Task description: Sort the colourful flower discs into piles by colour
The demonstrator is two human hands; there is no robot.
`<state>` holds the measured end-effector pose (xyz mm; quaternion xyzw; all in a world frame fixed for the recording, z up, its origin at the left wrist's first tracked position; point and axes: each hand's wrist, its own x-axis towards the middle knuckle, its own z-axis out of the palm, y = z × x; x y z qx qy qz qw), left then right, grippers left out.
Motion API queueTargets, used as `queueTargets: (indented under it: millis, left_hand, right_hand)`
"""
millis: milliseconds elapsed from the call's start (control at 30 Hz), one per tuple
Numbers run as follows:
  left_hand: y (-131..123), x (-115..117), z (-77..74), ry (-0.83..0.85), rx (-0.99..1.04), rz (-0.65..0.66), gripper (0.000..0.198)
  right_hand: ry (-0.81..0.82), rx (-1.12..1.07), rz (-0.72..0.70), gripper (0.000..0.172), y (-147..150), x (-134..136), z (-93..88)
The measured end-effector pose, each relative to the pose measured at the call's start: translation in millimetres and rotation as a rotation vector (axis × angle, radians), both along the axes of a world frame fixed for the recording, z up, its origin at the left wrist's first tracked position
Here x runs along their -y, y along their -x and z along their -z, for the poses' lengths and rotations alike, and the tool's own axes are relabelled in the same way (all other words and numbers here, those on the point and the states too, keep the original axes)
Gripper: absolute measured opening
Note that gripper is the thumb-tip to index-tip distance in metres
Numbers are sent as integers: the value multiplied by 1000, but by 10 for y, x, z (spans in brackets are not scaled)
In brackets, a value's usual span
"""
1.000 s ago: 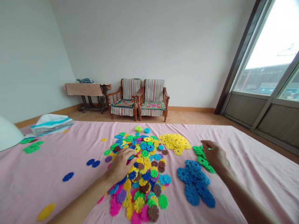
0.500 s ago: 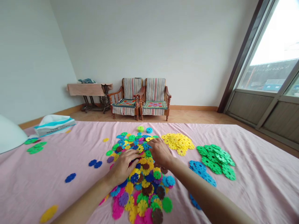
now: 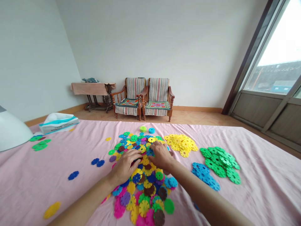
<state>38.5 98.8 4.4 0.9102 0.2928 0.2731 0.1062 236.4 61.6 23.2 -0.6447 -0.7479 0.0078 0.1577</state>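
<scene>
Right hand (image 3: 160, 155) off green pile (image 3: 219, 161), onto notched plastic discs (image 3: 147, 185)

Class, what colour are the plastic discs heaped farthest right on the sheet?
They are green discs, clearest in the head view.

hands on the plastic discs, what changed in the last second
The right hand moved left from the green pile to the mixed pile, and now rests on it beside the left hand, which stayed there. Whether either hand holds a disc cannot be told. The yellow pile and blue pile stayed where they were.
</scene>
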Motion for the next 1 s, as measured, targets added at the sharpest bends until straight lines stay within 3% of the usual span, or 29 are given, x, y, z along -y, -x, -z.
queueTargets:
  millis: [233, 400, 500, 667, 767, 867, 1000]
  left_hand:
    - [2, -10, 3, -15, 9, 17, 24]
    - [25, -26, 46, -28, 22, 13, 23]
    - [31, -23, 52, -24, 23, 9, 23]
    - [29, -17, 28, -20, 16, 13, 23]
    - [25, -28, 33, -28, 18, 13, 23]
    - [16, -35, 37, -35, 35, 19, 23]
    - [2, -28, 16, -33, 24, 26, 23]
  right_hand:
    - [64, -198, 58, 32, -26, 159, 1]
    - [26, -317, 32, 14, -139, 322, -70]
    - [-62, -395, 109, 19, -465, 431, -123]
    - [-123, -349, 439, 31, -1329, 638, -72]
    - [-145, -201, 655, 34, -1753, 793, 5]
    - [-157, -167, 782, 33, -2004, 935, 28]
    - [-153, -159, 842, 32, -2166, 1061, -30]
